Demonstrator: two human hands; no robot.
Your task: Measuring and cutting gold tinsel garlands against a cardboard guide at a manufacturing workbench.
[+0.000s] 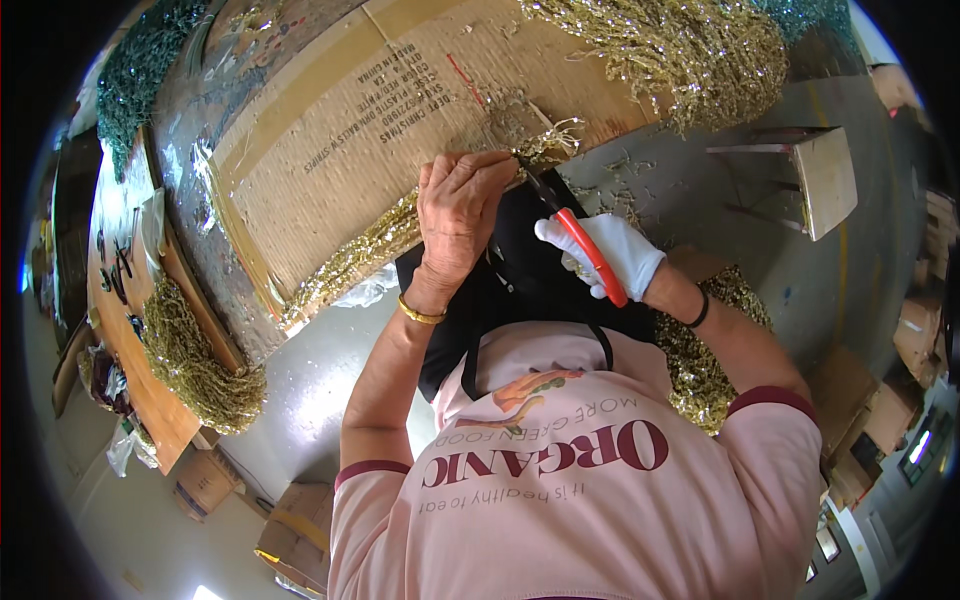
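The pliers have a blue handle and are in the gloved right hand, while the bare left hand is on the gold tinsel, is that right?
Not quite: the head view shows that the pliers have a red handle, not a blue one. They are in the gloved right hand, and the bare left hand is on the gold tinsel.

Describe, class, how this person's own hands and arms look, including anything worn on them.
The left hand is ungloved, with a gold-coloured bangle at its wrist. The right hand wears a white glove, with a thin dark band around that wrist. Both arms have short, pale pink sleeves edged in maroon trim.
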